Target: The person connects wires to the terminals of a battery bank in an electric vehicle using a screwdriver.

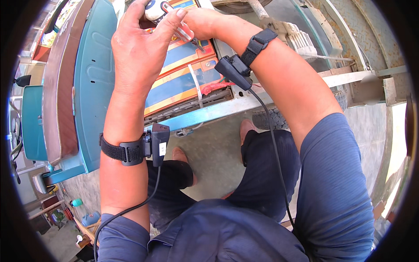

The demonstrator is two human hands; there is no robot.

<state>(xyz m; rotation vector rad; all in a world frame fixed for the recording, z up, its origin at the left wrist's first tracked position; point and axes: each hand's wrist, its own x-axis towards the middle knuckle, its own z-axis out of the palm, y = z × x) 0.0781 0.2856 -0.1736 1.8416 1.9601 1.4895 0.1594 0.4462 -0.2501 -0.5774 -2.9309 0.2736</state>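
Note:
My left hand [142, 46] is at the top edge, fingers and thumb curled round a white rounded thing with dark parts [156, 10]. A red-and-white handle-like piece [185, 33] sticks out below its thumb; I cannot tell whether it belongs to the same thing. Close beside it is my right hand [203, 24], bent inward, its fingers hidden behind the left thumb. Beneath both hands lie orange-and-blue box-shaped batteries [176, 94] in a metal frame. A cable end [200, 46] sits on the farther one, near the right wrist. Red wrapped wire [214, 87] lies at the nearer one's right end.
A pale blue frame rail [205, 114] runs between the batteries and my legs. At left stands a teal panel [94, 87] with a brown padded seat [59, 96]. A ribbed metal housing [301, 43] and a tyre [270, 120] are at right. Black cables [274, 135] trail from both forearm straps.

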